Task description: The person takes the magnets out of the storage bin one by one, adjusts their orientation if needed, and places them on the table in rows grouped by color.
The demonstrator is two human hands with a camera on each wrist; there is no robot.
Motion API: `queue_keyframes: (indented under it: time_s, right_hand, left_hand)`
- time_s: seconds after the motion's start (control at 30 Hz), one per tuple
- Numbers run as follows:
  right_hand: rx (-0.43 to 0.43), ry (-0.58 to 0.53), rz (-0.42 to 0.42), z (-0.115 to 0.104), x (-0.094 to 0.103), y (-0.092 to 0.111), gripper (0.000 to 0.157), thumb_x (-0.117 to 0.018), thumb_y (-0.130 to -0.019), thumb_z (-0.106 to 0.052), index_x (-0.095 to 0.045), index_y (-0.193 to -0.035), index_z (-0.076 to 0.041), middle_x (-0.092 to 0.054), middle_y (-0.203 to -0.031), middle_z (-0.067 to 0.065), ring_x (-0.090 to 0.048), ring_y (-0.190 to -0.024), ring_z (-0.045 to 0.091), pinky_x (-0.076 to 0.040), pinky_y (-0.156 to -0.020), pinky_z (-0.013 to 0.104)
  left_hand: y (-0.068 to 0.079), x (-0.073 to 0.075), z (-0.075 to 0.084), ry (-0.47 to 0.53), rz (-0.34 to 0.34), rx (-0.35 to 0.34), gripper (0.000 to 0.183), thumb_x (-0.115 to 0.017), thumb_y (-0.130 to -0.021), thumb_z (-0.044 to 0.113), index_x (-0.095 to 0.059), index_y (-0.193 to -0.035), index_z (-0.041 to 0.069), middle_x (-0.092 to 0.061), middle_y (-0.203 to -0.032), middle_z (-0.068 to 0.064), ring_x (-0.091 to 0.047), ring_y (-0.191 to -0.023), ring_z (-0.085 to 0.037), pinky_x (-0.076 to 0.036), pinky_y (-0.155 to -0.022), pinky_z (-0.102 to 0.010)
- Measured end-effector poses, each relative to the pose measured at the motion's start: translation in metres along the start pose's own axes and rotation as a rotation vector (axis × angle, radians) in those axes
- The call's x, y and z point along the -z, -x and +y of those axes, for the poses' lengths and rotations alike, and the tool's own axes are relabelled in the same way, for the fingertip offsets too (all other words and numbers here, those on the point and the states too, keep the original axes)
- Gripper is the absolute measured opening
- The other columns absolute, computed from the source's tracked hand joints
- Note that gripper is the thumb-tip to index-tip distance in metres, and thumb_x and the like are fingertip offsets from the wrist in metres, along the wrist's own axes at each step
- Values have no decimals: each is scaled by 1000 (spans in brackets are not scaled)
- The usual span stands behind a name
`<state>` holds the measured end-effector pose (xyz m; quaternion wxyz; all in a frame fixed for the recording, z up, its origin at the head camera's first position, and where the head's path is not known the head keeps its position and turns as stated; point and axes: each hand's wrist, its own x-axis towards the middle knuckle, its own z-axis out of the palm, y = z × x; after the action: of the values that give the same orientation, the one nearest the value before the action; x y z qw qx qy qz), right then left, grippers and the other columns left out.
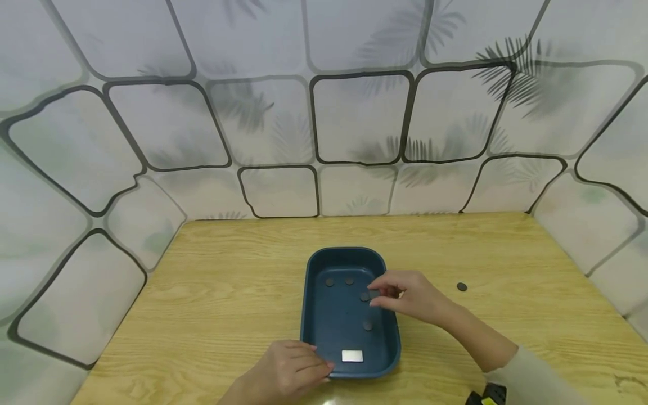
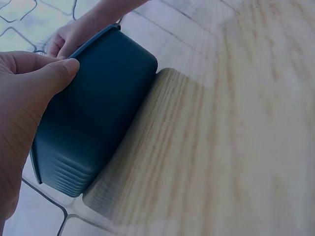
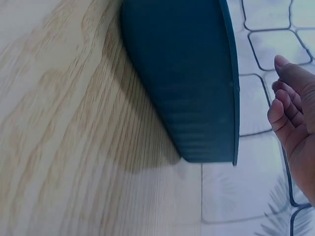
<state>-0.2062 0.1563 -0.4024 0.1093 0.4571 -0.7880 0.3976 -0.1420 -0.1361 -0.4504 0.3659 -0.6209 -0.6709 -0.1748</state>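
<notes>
A dark blue rectangular plastic tray (image 1: 326, 332) stands on the table. Its near-left corner is gripped by my left hand (image 1: 289, 368), with the thumb at the rim in the left wrist view. Inside the tray lie several small dark round discs (image 1: 367, 325) and, near its front end, a shiny silver rectangular piece (image 1: 352, 355). My right hand (image 1: 409, 295) hovers over the tray's right rim. Its thumb and fingers are parted just above one disc (image 1: 364, 296), and the right wrist view shows nothing between them.
Another dark disc (image 1: 462, 286) lies on the wood-grain table (image 1: 228, 292), right of the tray. Patterned cloth walls (image 1: 361, 118) enclose the table at the back and both sides. A black and yellow device (image 1: 487, 395) sits by the right sleeve.
</notes>
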Motion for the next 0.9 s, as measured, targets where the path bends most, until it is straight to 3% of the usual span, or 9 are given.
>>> queue_keyframes:
  time_s: [0.3, 0.7, 0.9]
  right_hand:
    - [-18, 91, 88, 13, 20, 20, 29, -79, -68, 4, -69, -95, -4, -60, -73, -7, -47, -60, 0, -41, -52, 11]
    - [-227, 213, 199, 30, 41, 49, 24, -76, -73, 1, -70, -95, -5, -60, -74, -9, -51, -61, -2, -44, -52, 14]
    - [-372, 240, 237, 34, 52, 63, 20, -75, -77, -2, -70, -96, -4, -63, -77, -6, -54, -64, -2, -47, -54, 16]
  left_hand:
    - [-1, 0, 0, 0, 6, -8, 13, -65, -90, 19, -75, -89, 11, -72, -78, 5, -66, -70, 1, -55, -74, -20]
    - [-1, 0, 0, -2, 11, -14, 13, -64, -91, 18, -75, -88, 11, -72, -78, 5, -66, -70, 1, -55, -74, -20]
    - [-2, 0, -1, -15, 29, -26, 14, -64, -91, 19, -75, -88, 11, -72, -77, 6, -66, -70, 1, -55, -73, -19]
